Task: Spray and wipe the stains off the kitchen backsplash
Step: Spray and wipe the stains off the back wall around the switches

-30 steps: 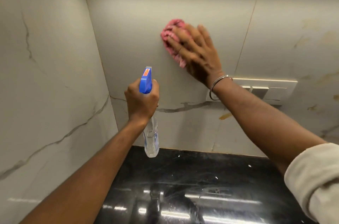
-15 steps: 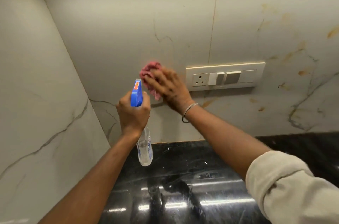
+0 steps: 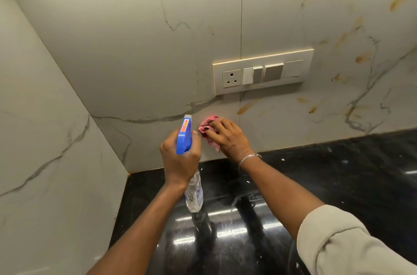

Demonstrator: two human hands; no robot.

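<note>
Currently right hand point(image 3: 228, 137) fingers curl over pink cloth point(image 3: 206, 127), pressed low on backsplash point(image 3: 158, 60). Nearest orange stain point(image 3: 245, 107) lies at 1 o'clock, its axis 2–8. Left hand point(image 3: 180, 159) grips spray bottle point(image 3: 184, 133).

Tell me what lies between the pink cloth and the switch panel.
In the head view, an orange-brown streak marks the backsplash there, just below the switch panel, above-right of the pink cloth.

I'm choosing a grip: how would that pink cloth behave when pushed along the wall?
Probably floppy: the pink cloth is bunched in folds under the right hand. Likely light, and apt to slide easily on the glossy backsplash, keeping no shape.
</note>
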